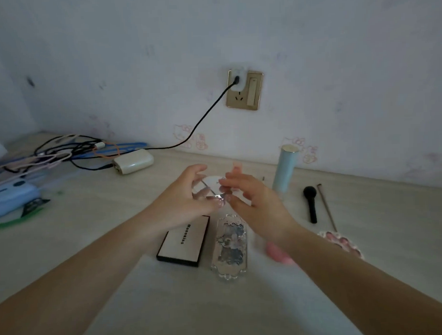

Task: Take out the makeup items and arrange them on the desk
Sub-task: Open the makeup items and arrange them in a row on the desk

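My left hand [188, 193] grips a round, clear-and-white compact [212, 186] above the desk [104, 221], fingers curled round its left side. My right hand [251, 194] touches the compact's right edge with spread fingers. Below them lie a white, black-edged palette box [183, 241] and a clear ornate palette [230, 249]. A pink object [278, 253] shows partly behind my right forearm. To the right stand a pale blue tube [285, 167], a black brush [311, 204], a thin brush [326, 208] and a pink-patterned round item [340, 241].
A tangle of cables [64, 152] and blue items [13, 194] crowd the desk's left side. A white power bank [133, 161] lies near the wall, its black cord running to a gold wall socket [244, 90]. A white sheet [194, 306] lies in front.
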Demonstrator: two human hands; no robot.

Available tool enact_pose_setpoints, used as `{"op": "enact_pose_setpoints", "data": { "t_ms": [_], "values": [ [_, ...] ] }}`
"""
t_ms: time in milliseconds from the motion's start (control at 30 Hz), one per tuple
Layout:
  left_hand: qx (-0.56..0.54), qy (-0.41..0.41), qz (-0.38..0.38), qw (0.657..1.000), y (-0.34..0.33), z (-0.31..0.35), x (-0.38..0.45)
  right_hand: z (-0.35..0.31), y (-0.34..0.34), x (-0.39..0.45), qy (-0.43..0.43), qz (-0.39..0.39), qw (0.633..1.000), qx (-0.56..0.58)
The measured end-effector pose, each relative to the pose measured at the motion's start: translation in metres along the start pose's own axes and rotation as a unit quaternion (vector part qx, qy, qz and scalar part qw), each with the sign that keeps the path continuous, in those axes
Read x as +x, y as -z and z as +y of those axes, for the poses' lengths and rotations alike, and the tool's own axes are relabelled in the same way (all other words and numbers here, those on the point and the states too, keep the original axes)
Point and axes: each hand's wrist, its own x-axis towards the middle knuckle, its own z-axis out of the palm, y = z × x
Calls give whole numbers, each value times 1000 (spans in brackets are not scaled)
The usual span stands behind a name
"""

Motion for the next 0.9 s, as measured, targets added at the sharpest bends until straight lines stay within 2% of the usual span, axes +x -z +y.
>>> {"op": "enact_pose_setpoints", "data": {
  "t_ms": [200, 300, 433, 633, 900],
  "values": [
    [-56, -21, 80, 995, 14, 30, -56, -50, 14, -40, 50, 24, 997, -49],
    [-190, -8, 98, 977, 8, 38, -75, -71, 18, -53, 67, 36, 995, -66],
    [-337, -27, 58, 939, 0, 49, -101, -102, 21, -70, 55, 43, 995, -71],
    [-492, -28, 46, 869, -12, 51, -115, -134, 22, -78, 55, -21, 981, -183],
    [-537, -11, 66, 841, -23, 48, -110, -149, 24, -65, 36, -89, 940, -326]
  ]
}}
